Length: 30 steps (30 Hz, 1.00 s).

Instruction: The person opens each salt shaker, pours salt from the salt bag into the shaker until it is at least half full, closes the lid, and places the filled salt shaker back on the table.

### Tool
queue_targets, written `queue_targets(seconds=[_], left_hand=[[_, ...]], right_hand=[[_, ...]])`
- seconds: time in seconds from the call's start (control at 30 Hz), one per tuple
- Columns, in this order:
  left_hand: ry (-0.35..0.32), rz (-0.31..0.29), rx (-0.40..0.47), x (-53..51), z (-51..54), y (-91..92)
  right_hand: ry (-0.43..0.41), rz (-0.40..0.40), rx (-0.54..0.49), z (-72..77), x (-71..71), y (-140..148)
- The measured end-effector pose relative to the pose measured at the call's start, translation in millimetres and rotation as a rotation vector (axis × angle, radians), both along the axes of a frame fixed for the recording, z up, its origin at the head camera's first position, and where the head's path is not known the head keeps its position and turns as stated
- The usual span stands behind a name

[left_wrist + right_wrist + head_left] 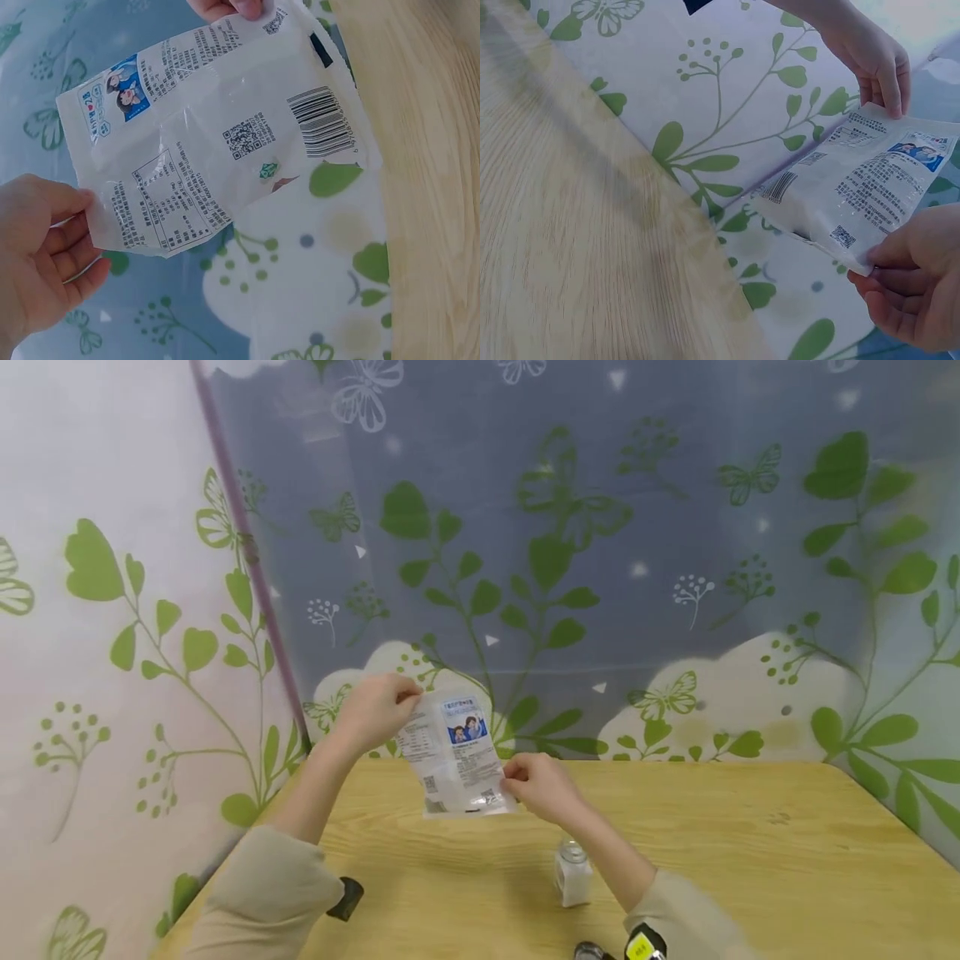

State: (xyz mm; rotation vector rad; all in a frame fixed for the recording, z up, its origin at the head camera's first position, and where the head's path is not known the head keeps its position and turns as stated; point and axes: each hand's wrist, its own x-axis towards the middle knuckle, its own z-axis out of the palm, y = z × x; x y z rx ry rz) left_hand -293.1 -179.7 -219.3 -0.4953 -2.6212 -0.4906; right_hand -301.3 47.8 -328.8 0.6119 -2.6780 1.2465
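Observation:
A white plastic packet [456,760], printed with text, codes and a blue picture, is held up above the table. My left hand [378,712] pinches its upper left corner between thumb and fingers. At the packet's lower right edge, my right hand [546,788] pinches the plastic. In the left wrist view, a barcode and a nutrition-style table show on the packet [202,142] beside the left hand [49,247]. The right wrist view has the packet slightly bulged near its bottom, by the right hand [915,281]. What the packet contains is hidden.
Below the right forearm, a small clear jar [573,875] with white contents stands on the wooden table [712,835]. A dark rounded object [589,951] shows partly at the bottom edge. Patterned curtains [480,568] hang behind and at the left.

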Motion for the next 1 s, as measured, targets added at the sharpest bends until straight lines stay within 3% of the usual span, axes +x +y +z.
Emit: queue_targets(seconds=[0.13, 0.37, 0.47, 0.63, 0.8, 1.0], left_hand=[[0.009, 0.019, -0.015, -1.6, -0.7, -17.5], [0.018, 0.120, -0.032, -5.9, -3.1, -49.7], [0.028, 0.155, -0.037, -7.2, -5.3, -62.4], [0.106, 0.170, -0.111, -9.1, -10.3, -80.9], [0.199, 0.199, -0.217, -14.5, -19.3, -94.0], [0.244, 0.240, -0.320, -19.7, -32.6, -106.1]], right_hand=[[-0.074, 0.046, -0.055, 0.6, -3.8, -19.9], [-0.061, 0.030, -0.008, 5.1, -5.9, -62.3], [-0.117, 0.045, -0.081, 2.6, -8.4, -80.9], [-0.180, 0.093, -0.191, -8.3, -14.1, -109.8], [-0.150, 0.143, -0.203, -26.9, -22.5, -134.3], [-0.154, 0.136, -0.258, -48.3, -28.3, -159.6]])
